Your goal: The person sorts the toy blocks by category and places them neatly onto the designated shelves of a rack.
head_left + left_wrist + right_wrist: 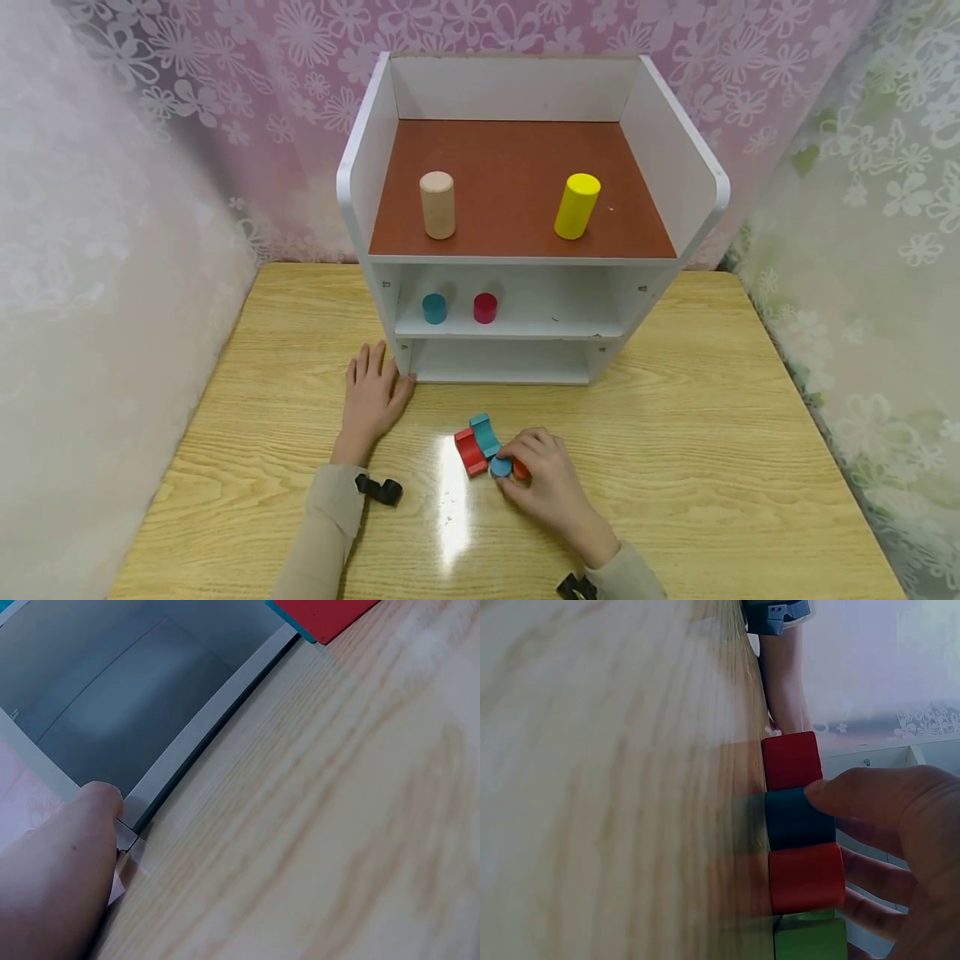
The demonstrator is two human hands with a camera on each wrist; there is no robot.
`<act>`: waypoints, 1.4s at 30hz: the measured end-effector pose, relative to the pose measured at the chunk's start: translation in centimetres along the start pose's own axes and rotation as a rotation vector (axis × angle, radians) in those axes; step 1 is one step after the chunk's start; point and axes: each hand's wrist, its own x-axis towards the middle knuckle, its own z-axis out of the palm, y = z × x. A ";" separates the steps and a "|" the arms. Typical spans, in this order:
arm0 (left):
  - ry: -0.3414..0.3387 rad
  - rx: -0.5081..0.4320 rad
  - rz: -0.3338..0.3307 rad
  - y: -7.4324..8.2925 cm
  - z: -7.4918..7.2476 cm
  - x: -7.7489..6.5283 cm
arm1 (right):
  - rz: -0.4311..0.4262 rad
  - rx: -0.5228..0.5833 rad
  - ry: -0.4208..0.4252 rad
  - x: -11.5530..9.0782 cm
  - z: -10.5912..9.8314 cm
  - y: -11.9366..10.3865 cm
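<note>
Risk, lower centre of frame: right hand (547, 479), pinching blue cylinder (501, 467), could knock adjacent orange-red block (521, 469) if drawn sideways; left hand (369, 406) idle, fingers straight.

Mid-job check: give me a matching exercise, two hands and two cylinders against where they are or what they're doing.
1. Yellow cylinder
2. Left hand
3. Pinkish-red cylinder
4. Right hand

A. On the white middle shelf
B. Pinching a blue block
C. On the brown top shelf
D. At the white unit's lower front corner

Pairs: 1-C, 2-D, 3-A, 4-B
</note>
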 end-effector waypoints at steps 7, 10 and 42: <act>-0.004 -0.001 0.000 0.0 0.0 0.0 | -0.024 0.021 0.026 0.1 -0.1 0.0; -0.001 -0.001 0.001 0.1 -0.1 0.0 | -0.016 0.036 0.026 0.1 -0.3 0.0; 0.008 -0.004 0.009 0.0 -0.1 0.0 | -0.099 0.115 0.052 3.4 -4.2 -1.4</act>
